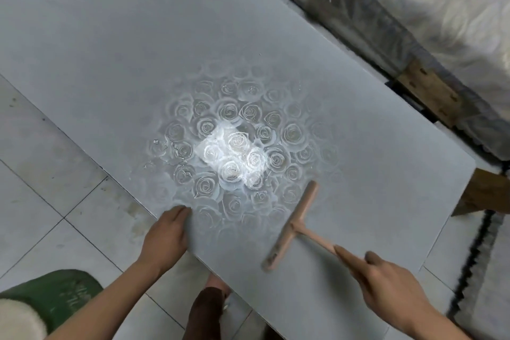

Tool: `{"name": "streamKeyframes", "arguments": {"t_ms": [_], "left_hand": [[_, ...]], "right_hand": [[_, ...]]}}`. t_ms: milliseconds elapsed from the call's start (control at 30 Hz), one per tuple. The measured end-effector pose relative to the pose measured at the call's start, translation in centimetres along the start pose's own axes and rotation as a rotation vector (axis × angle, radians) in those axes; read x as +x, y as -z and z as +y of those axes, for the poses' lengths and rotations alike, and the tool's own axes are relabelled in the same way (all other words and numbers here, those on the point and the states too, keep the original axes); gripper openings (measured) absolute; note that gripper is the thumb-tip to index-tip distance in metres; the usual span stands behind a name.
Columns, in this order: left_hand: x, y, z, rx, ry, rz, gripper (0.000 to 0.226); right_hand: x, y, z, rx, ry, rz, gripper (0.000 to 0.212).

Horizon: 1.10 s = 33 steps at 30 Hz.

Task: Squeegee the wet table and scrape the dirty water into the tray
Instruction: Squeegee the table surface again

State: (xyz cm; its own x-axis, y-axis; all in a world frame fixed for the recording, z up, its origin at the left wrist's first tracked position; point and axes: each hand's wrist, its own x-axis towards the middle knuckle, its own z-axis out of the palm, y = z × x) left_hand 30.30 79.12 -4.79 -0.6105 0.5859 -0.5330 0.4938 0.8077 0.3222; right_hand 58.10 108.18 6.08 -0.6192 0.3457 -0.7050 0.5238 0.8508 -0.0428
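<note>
A grey table (116,44) with a faint rose pattern fills most of the view, and small water beads (165,150) glisten left of a bright glare patch at its middle. A pinkish T-shaped squeegee (294,225) lies with its blade on the table near the front edge. My right hand (386,281) grips the end of its handle. My left hand (167,234) rests at the table's near edge with the fingers straight on the top. No tray is in view.
A green bucket (55,298) stands on the tiled floor at the lower left. A plastic-wrapped mattress or bedding (430,8) runs along the table's far right side, with wooden supports (430,94) under it. My foot (212,309) shows below the table edge.
</note>
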Motion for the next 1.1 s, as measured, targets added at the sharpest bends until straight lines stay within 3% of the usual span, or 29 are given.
{"name": "streamKeyframes", "arguments": {"t_ms": [100, 267, 367, 433, 533, 633, 733, 867, 933, 1100], "left_hand": [[-0.2, 0.4, -0.8, -0.052, 0.199, 0.072, 0.047], [-0.9, 0.0, -1.0, -0.057, 0.421, -0.057, 0.07], [-1.2, -0.2, -0.7, -0.244, 0.524, -0.056, 0.07], [-1.0, -0.3, -0.6, -0.43, 0.583, -0.044, 0.061], [-1.2, -1.0, -1.0, -0.737, 0.653, -0.042, 0.046], [-1.4, -1.9, -1.8, -0.953, 0.697, -0.055, 0.024], [-1.6, -2.3, -2.1, -1.013, 0.689, -0.009, 0.033], [-2.1, -3.0, -3.0, -1.05, 0.743, -0.017, 0.04], [-2.3, -3.5, -3.3, -1.065, 0.787, -0.037, 0.026], [-2.1, -3.9, -4.1, -1.104, 0.804, -0.084, 0.027]], "right_hand": [[3.4, 0.0, -5.4, 0.095, 0.075, -0.025, 0.067], [10.0, 3.0, -14.4, 0.105, 0.174, 0.139, 0.067], [8.7, 4.1, -13.2, 0.006, 0.207, 0.199, 0.064], [6.1, 3.8, -10.6, -0.048, 0.134, 0.199, 0.064], [3.0, 3.5, -10.1, -0.086, -0.015, 0.124, 0.069], [3.7, 2.6, -12.4, -0.049, 0.008, 0.092, 0.07], [7.8, 1.7, -15.2, 0.127, 0.093, 0.185, 0.063], [11.5, 5.3, -19.1, 0.163, 0.131, 0.211, 0.051], [10.7, 5.9, -17.9, 0.183, 0.139, 0.218, 0.046], [5.9, 3.5, -15.5, 0.075, 0.064, 0.24, 0.045]]}}
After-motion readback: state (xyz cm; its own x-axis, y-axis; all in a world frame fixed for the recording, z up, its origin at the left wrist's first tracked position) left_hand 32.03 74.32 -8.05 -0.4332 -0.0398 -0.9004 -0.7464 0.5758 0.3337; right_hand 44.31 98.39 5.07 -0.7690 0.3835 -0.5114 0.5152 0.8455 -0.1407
